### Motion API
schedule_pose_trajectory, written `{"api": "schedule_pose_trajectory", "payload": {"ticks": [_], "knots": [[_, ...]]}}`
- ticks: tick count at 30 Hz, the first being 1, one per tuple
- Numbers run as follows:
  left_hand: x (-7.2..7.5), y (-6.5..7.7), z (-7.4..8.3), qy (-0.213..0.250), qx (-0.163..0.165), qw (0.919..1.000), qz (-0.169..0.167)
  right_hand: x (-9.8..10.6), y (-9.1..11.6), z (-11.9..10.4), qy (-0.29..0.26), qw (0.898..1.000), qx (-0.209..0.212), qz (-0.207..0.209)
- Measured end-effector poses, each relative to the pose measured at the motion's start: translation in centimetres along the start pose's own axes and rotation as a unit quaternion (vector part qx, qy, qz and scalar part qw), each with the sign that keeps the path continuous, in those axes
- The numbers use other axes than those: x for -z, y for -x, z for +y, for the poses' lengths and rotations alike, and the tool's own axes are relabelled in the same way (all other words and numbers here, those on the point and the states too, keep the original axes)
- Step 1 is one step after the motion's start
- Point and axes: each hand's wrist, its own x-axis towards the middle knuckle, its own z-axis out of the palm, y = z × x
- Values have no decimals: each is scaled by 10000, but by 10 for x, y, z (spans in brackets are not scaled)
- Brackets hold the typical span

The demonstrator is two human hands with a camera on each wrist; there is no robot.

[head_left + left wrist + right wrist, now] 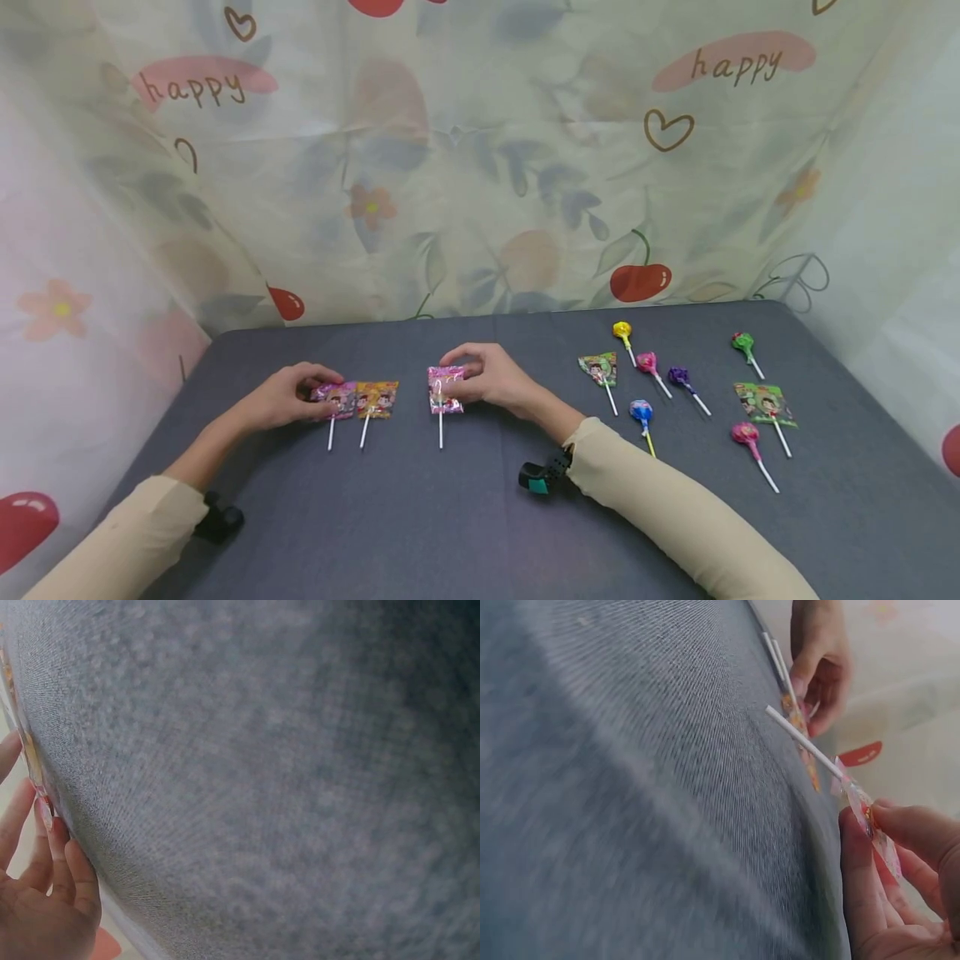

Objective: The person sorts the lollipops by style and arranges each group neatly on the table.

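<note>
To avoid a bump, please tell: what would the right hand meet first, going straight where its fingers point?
Probably the orange-wrapped lollipop, to the left of the right hand, though the hand's height is unclear.

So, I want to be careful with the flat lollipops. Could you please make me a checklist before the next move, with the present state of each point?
1. Right hand holds the pink flat lollipop: ok, pinched.
2. Left hand holds the purple flat lollipop: ok, at its left end.
3. Pink one beside the orange flat lollipop: not ok, a gap separates them.
4. Sticks of these three toward the person: ok.
5. Pink one off the table: cannot tell.
6. Flat ones all together: not ok, one green packet and another lie farther right, among round lollipops.
</note>
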Motion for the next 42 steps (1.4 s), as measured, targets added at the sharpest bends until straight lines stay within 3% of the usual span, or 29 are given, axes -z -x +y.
{"api": "schedule_pose_trajectory", "payload": {"ticks": [22,26,32,42], "knots": [[0,1,-4,31,-60,10000,3,-39,-24,1,237,9989,-387,72],[-1,1,-4,52,-88,9999,-2,-40,-26,1,815,9962,-256,163],[0,1,-2,49,-62,10000,-18,-39,-29,0,2000,9793,72,311],[0,0,-2,53,-76,10000,-11,-40,-30,-3,2687,9620,184,448]]}}
